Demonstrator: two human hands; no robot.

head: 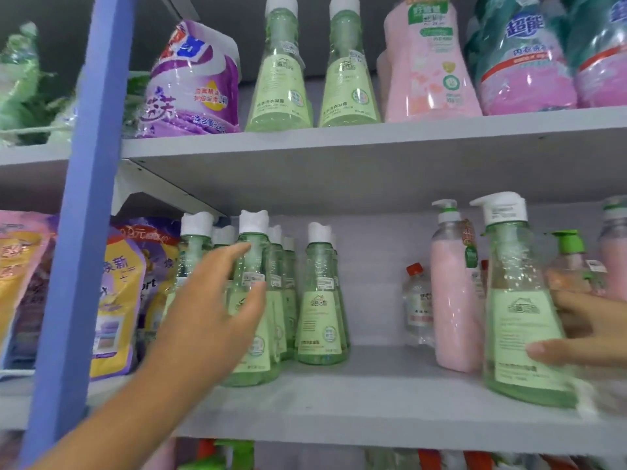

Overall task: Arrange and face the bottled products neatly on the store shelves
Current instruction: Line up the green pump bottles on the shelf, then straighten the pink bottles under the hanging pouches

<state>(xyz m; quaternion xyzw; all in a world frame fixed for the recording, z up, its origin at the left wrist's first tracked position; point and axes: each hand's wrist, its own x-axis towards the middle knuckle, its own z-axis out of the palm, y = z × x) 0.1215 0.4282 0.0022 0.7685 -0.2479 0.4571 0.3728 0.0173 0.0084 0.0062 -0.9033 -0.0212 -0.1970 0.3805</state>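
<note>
A: Where are the green bottles (252, 310) and each grip?

B: Lower centre, on the shelf (373, 395). Left hand (217, 300): wide, fingers straight by one bottle. Right hand (583, 337), right edge, holds the pump bottle (519, 300).

A: Handling?

B: Probably full, heavy, slick plastic; hold the narrow waist. Labels blurred; upper right reads "超能".

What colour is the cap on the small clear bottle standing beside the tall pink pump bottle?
Red-orange, seen in the head view: small clear bottle's cap, left of the tall pink pump bottle.
</note>
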